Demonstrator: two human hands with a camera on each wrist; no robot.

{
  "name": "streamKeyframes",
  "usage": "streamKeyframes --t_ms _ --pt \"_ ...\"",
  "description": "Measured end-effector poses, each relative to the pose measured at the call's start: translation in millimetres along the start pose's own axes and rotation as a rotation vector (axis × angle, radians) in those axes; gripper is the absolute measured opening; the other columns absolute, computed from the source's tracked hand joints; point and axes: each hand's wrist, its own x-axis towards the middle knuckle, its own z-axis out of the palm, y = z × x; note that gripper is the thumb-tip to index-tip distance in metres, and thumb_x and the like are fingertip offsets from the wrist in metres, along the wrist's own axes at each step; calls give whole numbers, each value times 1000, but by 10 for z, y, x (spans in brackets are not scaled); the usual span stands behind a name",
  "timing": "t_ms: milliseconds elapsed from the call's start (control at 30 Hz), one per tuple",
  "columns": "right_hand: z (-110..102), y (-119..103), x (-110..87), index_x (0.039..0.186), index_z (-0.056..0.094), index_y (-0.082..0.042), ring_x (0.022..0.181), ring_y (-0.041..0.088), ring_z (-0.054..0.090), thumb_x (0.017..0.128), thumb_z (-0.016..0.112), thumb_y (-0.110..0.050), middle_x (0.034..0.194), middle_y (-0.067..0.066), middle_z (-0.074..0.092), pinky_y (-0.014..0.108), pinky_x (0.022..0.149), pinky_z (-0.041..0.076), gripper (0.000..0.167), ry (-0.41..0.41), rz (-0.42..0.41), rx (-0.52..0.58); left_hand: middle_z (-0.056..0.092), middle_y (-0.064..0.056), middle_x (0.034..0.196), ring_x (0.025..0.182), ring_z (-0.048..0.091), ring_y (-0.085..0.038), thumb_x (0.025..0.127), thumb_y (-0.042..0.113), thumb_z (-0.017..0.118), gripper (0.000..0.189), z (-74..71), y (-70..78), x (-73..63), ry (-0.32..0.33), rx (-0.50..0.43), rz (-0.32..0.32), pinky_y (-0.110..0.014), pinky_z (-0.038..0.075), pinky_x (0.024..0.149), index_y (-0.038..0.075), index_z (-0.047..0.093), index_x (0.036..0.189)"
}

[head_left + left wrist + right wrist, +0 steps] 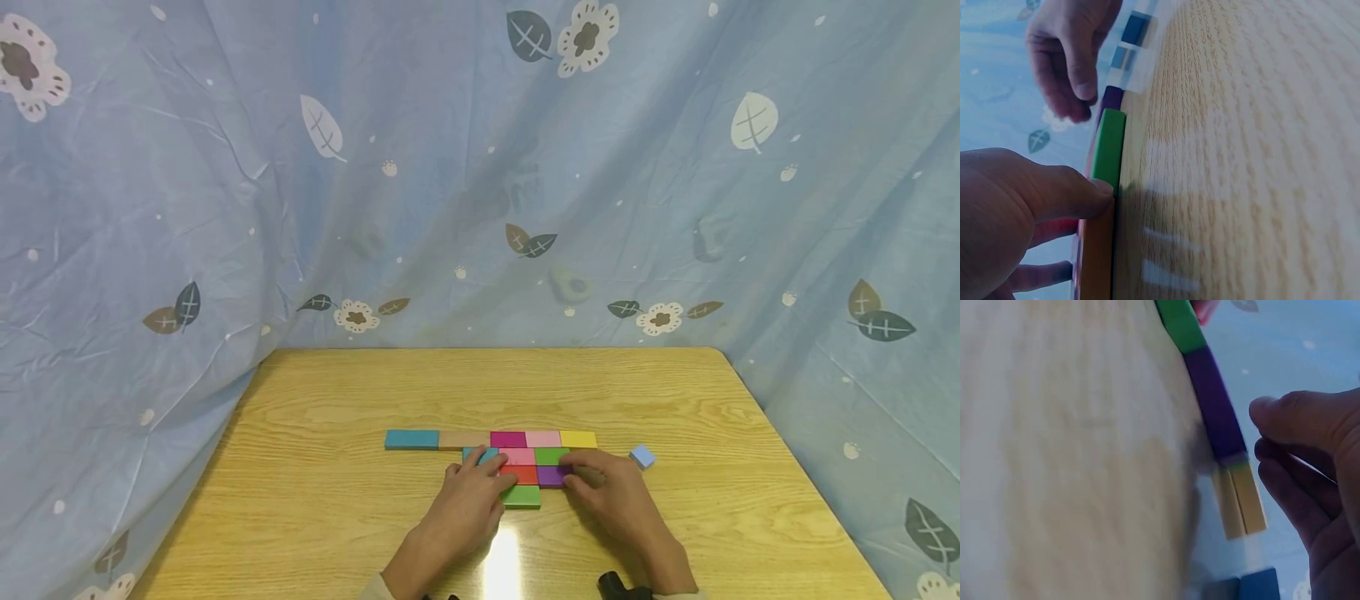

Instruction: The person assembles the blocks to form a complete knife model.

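Flat coloured blocks lie in touching rows on the table. My left hand (467, 500) rests over their left part, its fingers spread across a blue block (480, 455) and a red block (521, 474). In the left wrist view its thumb presses where the front green block (1109, 145) meets an orange block (1097, 250), which the hand hides from the head view. Beside the purple block (552, 476), my right hand (618, 492) holds nothing, with loosely bent fingers. Its thumb and fingertips stand just off that block in the right wrist view (1300, 434).
The back row runs blue (412, 439), tan (463, 439), magenta (507, 439), pink (543, 439) and yellow (578, 439). A light blue block (642, 456) lies alone, right of the rows. Behind the wooden table (315, 392) hangs a patterned blue curtain (450, 167).
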Motion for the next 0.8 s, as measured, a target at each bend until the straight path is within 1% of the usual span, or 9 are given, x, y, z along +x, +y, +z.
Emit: streamKeyframes --t_ms 100,200,300,367,433,533,600,700,800 --pt "-87 39 -10 114 85 -15 107 22 82 86 93 -4 113 -5 85 43 92 69 32 51 7 -6 61 -5 160 153 50 -44 101 11 72 40 4 -1 1 5 -3 3 -72 56 105 26 77 138" --pt "-204 110 -24 116 85 -10 103 28 83 84 93 -2 113 1 85 41 89 70 34 108 10 8 62 -5 159 152 51 -44 101 10 72 40 6 -3 -1 11 0 8 -72 56 104 26 77 137" --pt "-332 208 -49 117 84 -7 103 28 83 85 92 -2 114 5 85 24 92 67 34 146 44 44 62 -5 159 152 51 -44 101 11 72 40 6 -3 -3 12 4 10 -71 56 104 26 77 137" --pt "-415 280 -75 118 83 -5 105 23 82 87 91 -2 115 8 84 12 95 60 33 162 87 79 62 -5 159 152 51 -44 101 11 72 40 6 -3 -3 10 3 11 -71 56 104 26 77 137" --pt "-495 352 -116 120 82 -3 106 15 81 89 90 -3 117 11 84 5 96 54 32 172 129 108 62 -5 159 152 51 -44 101 11 72 40 7 -4 -2 6 2 10 -71 56 104 26 77 137" --pt "-599 449 -186 122 81 0 108 2 77 91 88 -5 121 16 82 3 97 53 32 189 185 142 62 -5 159 152 50 -43 101 11 72 40 5 -3 -3 1 0 8 -71 56 104 26 77 138" --pt "-659 498 -225 123 80 0 108 -6 74 92 88 -6 123 19 81 4 95 55 32 203 224 145 62 -5 159 152 50 -44 101 12 72 40 1 0 -5 2 1 8 -71 56 104 26 77 138" --pt "-714 557 -260 124 81 -2 107 -12 71 92 89 -8 125 20 80 4 91 56 33 235 276 138 62 -5 160 152 50 -44 101 12 73 39 -11 7 -8 4 1 5 -71 56 104 26 77 138" --pt "-733 616 -278 124 81 -2 106 -15 70 92 89 -8 125 21 80 4 89 56 34 252 303 132 62 -5 159 152 51 -45 101 11 73 40 -19 12 -8 7 0 3 -72 56 104 26 77 138"
